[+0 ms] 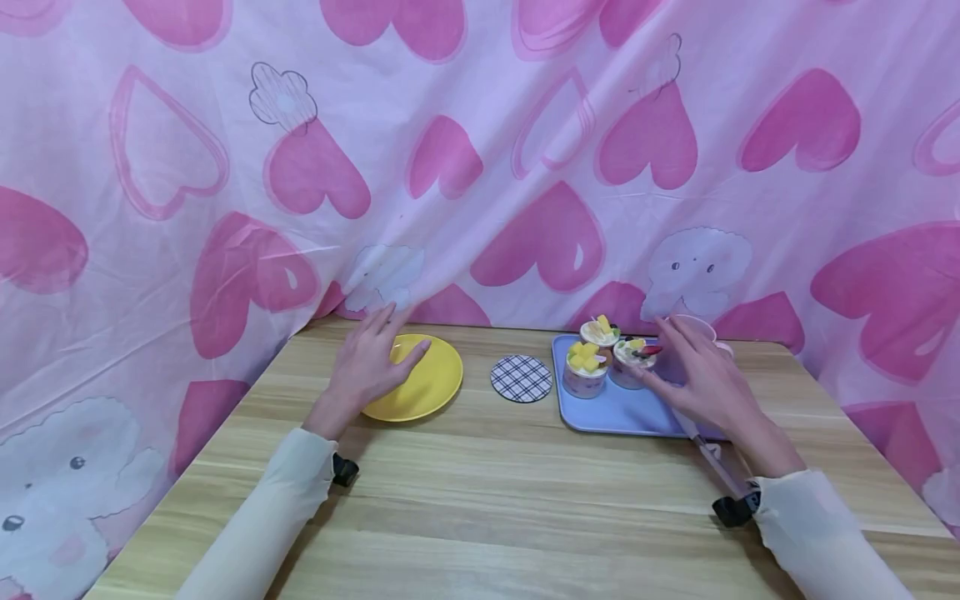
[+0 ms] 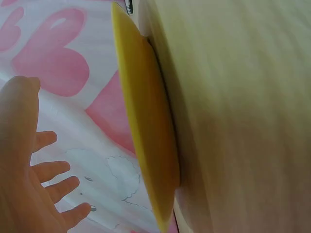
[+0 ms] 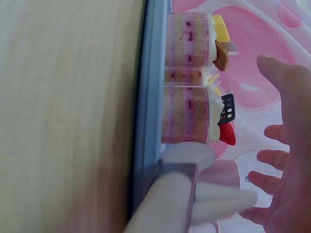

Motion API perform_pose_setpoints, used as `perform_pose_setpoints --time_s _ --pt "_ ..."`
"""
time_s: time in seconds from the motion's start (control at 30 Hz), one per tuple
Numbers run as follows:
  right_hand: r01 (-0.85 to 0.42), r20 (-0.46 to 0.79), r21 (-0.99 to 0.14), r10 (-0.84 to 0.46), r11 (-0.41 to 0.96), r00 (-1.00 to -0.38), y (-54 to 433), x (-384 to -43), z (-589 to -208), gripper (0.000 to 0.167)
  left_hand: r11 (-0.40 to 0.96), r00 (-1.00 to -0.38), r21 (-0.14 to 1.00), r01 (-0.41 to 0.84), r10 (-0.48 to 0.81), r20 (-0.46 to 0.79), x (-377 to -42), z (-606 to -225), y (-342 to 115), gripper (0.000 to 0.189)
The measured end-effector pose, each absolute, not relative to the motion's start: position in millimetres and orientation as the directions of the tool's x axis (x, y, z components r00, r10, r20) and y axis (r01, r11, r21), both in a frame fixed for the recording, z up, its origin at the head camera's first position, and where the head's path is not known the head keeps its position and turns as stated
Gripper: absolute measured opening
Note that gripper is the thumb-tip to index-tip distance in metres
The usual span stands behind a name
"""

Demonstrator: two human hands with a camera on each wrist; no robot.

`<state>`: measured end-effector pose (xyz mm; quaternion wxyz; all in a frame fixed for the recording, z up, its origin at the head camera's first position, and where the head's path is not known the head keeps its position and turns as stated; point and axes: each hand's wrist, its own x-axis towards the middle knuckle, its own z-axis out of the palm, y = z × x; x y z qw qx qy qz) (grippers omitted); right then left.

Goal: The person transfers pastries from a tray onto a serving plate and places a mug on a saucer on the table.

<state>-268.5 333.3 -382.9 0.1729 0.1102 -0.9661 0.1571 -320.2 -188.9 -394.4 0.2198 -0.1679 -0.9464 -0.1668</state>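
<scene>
My left hand [image 1: 363, 367] hovers at the left side of a round yellow plate [image 1: 427, 379], fingers spread and holding nothing. In the left wrist view the plate [image 2: 146, 116] lies flat on the table, with the hand [image 2: 24, 170] above its level. My right hand [image 1: 708, 387] is held over the right part of a blue tray [image 1: 600, 417], its fingers extended and apart. To its left stand three layered dessert cups [image 1: 585, 382] topped with cream and fruit. A pale long-handled utensil [image 3: 170, 194] rests at the tray's near edge, below the hand.
Between plate and tray lies a round checked coaster [image 1: 521, 379]. A pink cup [image 1: 693, 327] stands at the tray's back right, partly covered by my right hand. The wooden table [image 1: 465, 508] ends at a pink heart-patterned curtain [image 1: 450, 167].
</scene>
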Motion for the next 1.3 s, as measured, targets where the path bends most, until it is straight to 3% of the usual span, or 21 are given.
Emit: perform_pose_setpoints --time_s 0.53,0.9,1.3 --pt "-0.306 0.380 -0.204 -0.213 0.930 -0.900 348 -247 -393 0.099 0.884 -0.866 0.295 0.363 0.204 0.457 -318 -401 -210 0.065" --pt "-0.267 0.370 -0.205 -0.179 0.942 -0.912 352 -233 -396 0.099 0.894 -0.934 0.368 0.258 0.133 0.332 -316 -403 -223 0.074" --pt "-0.242 0.308 -0.197 -0.174 0.950 -0.935 365 -214 -405 0.104 0.874 -0.942 0.412 0.259 0.134 0.307 -315 -410 -237 0.071"
